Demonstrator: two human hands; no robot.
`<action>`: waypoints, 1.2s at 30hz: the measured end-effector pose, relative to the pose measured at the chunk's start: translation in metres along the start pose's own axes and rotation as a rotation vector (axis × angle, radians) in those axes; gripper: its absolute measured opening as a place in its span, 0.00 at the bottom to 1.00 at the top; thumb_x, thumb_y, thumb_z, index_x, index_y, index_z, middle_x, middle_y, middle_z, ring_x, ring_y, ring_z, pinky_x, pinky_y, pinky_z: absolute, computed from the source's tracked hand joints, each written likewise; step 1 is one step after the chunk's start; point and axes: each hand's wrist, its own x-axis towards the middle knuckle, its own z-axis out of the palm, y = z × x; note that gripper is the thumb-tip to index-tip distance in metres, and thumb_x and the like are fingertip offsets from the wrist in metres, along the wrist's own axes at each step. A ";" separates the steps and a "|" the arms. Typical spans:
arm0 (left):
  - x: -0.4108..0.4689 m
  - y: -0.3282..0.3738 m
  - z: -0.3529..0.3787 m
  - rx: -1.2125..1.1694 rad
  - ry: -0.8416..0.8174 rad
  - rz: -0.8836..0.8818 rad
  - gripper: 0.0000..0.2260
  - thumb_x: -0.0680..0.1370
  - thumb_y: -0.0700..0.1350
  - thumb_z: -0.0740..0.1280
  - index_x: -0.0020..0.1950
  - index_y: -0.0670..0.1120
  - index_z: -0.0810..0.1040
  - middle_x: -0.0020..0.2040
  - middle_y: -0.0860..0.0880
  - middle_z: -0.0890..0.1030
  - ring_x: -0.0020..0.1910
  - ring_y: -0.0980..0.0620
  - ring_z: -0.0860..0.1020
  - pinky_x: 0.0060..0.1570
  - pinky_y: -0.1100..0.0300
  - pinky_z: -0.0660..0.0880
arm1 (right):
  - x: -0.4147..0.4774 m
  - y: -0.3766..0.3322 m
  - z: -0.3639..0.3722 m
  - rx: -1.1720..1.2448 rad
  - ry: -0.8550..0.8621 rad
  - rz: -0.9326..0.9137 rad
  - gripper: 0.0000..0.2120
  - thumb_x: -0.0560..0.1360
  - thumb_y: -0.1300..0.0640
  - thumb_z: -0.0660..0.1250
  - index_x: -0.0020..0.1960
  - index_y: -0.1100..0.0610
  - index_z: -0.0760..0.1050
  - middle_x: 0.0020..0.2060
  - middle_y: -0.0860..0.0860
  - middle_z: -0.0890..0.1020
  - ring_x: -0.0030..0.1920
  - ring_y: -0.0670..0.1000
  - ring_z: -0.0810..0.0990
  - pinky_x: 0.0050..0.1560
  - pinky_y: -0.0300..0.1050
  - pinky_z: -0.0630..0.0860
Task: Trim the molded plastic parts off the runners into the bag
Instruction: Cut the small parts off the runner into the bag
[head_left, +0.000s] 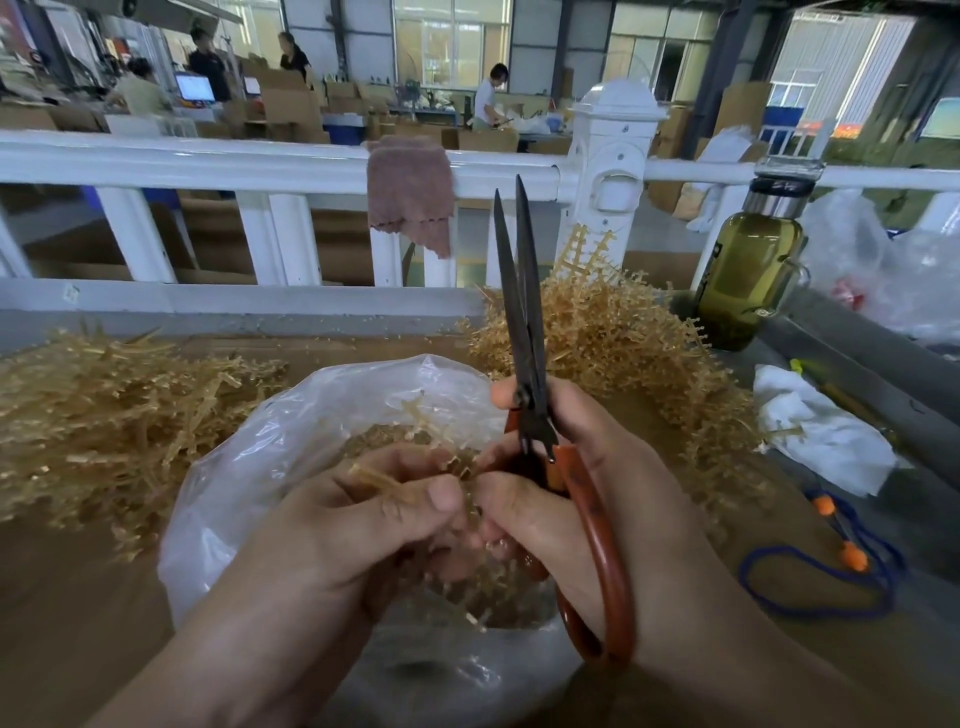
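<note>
Runner (385, 484) of tan molded plastic parts sits low in the middle of the frame, pinched between the thumb and curled fingers of my left hand (332, 530), right over the open mouth of the clear plastic bag (249, 467). Loose tan pieces lie inside the bag beneath it. My right hand (597, 499) is wrapped round the red handles of the scissors (524, 332), and its thumb and forefinger also reach to the runner's end, touching it beside my left thumb. The dark blades point straight up toward the top of the frame, almost closed, away from the runner.

The bag rests on the brown worktop (67, 597). A heap of tan runners (104, 415) fills the left side, and a second heap (602, 338) rises behind the scissors at centre right. At the right edge stand a glass bottle (748, 275) of greenish liquid, a crumpled white rag (821, 436) and a blue cord (810, 608). A pinkish cloth (410, 192) hangs over the white railing (208, 161) across the upper frame.
</note>
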 end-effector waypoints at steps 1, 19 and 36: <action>0.001 -0.001 0.001 0.005 -0.005 -0.009 0.16 0.59 0.48 0.82 0.41 0.41 0.83 0.36 0.37 0.81 0.35 0.42 0.82 0.34 0.56 0.79 | -0.001 0.002 0.001 -0.031 0.001 -0.002 0.22 0.67 0.50 0.72 0.58 0.34 0.71 0.43 0.40 0.85 0.40 0.44 0.86 0.46 0.44 0.81; 0.007 0.003 -0.021 0.116 0.352 0.272 0.03 0.71 0.47 0.73 0.38 0.49 0.84 0.38 0.44 0.84 0.38 0.49 0.84 0.29 0.61 0.75 | -0.005 0.014 -0.041 -0.548 -0.200 -0.044 0.22 0.66 0.22 0.56 0.59 0.18 0.57 0.51 0.31 0.75 0.51 0.33 0.77 0.43 0.33 0.75; 0.007 0.001 -0.027 0.141 0.346 0.339 0.02 0.70 0.45 0.75 0.39 0.51 0.83 0.39 0.43 0.85 0.37 0.51 0.85 0.31 0.62 0.78 | -0.008 0.012 -0.035 -0.661 -0.335 -0.072 0.30 0.66 0.24 0.60 0.66 0.30 0.60 0.55 0.37 0.79 0.55 0.39 0.77 0.53 0.38 0.74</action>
